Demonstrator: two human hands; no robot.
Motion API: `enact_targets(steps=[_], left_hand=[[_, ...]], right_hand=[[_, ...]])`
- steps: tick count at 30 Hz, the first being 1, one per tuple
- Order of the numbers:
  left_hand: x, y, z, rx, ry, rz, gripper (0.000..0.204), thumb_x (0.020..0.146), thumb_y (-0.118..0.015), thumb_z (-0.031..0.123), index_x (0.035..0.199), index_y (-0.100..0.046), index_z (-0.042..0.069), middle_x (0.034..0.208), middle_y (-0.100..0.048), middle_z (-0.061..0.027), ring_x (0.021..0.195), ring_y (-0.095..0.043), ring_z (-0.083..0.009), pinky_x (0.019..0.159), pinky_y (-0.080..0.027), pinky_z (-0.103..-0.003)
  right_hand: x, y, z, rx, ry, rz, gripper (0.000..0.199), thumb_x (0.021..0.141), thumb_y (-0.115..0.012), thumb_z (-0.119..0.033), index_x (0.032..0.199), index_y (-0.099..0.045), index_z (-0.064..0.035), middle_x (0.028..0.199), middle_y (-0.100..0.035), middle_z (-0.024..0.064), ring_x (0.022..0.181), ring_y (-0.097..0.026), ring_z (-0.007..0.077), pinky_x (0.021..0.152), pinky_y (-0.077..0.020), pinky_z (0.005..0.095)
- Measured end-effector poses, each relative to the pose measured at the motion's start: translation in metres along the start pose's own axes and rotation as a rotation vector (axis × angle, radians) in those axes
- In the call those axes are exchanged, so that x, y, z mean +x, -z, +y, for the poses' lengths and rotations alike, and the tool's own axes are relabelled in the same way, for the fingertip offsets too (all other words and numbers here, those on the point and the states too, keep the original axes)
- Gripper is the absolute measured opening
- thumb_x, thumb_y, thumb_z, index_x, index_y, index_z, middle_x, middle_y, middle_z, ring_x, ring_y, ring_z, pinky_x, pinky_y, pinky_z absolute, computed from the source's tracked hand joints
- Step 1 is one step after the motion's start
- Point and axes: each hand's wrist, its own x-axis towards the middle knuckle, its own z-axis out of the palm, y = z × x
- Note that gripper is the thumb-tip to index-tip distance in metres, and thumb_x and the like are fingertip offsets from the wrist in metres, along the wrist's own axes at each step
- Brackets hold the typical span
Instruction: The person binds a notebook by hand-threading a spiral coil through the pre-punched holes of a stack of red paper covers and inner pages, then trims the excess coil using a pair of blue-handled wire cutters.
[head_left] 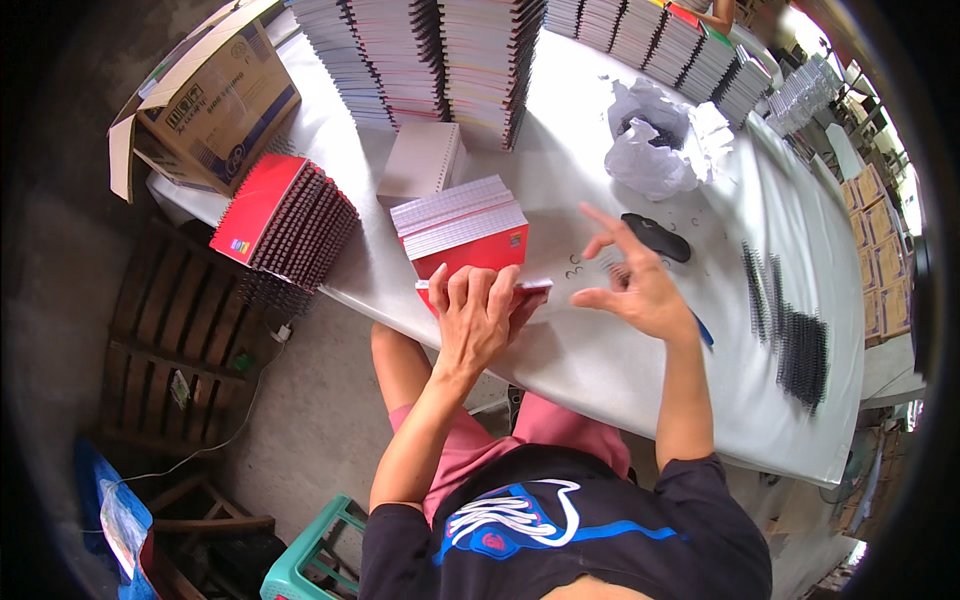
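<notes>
My left hand (472, 315) grips a thin red-covered notebook (533, 287) at the table's near edge, its page edge turned upward. Right behind it lies a pile of red-covered notebooks (470, 243), with white page edges on top. My right hand (640, 285) hovers over the table to the right, fingers spread, holding nothing that I can see. Close to that hand are a black object like a computer mouse (657, 237) and several small dark wire bits (574, 266). A blue pen-like thing (705, 332) shows partly beside my right wrist.
Bound red notebooks (285, 215) are stacked at the left edge, near an open cardboard box (215, 110). Tall notebook stacks (430, 70) stand behind a white pad (422, 160). Crumpled white plastic (655, 150) lies at back right. Black binding coils (803, 360) lie right. Another person's arm (718, 15) shows at the back.
</notes>
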Motion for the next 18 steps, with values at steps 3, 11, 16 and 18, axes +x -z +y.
enact_targets(steps=[3, 11, 16, 18], left_hand=[[0.004, 0.003, 0.012, 0.011, -0.018, -0.037, 0.048, 0.076, -0.069, 0.041, 0.113, -0.053, 0.014, 0.090, -0.051, -0.0018, 0.094, -0.049, -0.0189, 0.103, -0.020, -0.052], [-0.014, 0.001, 0.040, 0.083, 0.276, -0.031, 0.050, 0.054, -0.076, 0.057, 0.088, -0.063, 0.022, 0.095, -0.050, -0.0025, 0.105, -0.045, -0.0273, 0.097, -0.012, -0.068], [-0.005, -0.004, 0.041, 0.095, 0.306, 0.052, 0.052, 0.051, -0.079, 0.045, 0.090, -0.058, 0.019, 0.099, -0.048, -0.0026, 0.098, -0.041, -0.0270, 0.087, -0.025, -0.051], [-0.005, -0.002, 0.042, 0.096, 0.308, 0.075, 0.054, 0.050, -0.081, 0.043, 0.091, -0.057, 0.018, 0.100, -0.047, -0.0035, 0.097, -0.040, -0.0275, 0.086, -0.026, -0.048]], right_hand=[[-0.014, 0.006, 0.018, 0.065, 0.126, 0.120, 0.047, 0.091, -0.058, -0.023, 0.135, -0.046, -0.0112, 0.107, -0.060, 0.0055, 0.079, -0.057, 0.0175, 0.073, -0.0472, 0.0312], [-0.019, -0.009, 0.034, 0.073, 0.081, 0.104, 0.021, 0.084, -0.063, -0.012, 0.105, -0.069, -0.0088, 0.090, -0.065, 0.0081, 0.078, -0.059, 0.0203, 0.073, -0.0467, 0.0314], [-0.008, -0.021, 0.036, 0.103, 0.196, 0.226, 0.023, 0.074, -0.070, -0.001, 0.096, -0.071, -0.0088, 0.091, -0.065, 0.0086, 0.082, -0.061, 0.0188, 0.073, -0.0470, 0.0297], [-0.006, -0.022, 0.039, 0.099, 0.203, 0.181, 0.024, 0.073, -0.070, 0.000, 0.096, -0.071, -0.0084, 0.091, -0.065, 0.0079, 0.083, -0.061, 0.0184, 0.073, -0.0469, 0.0291]])
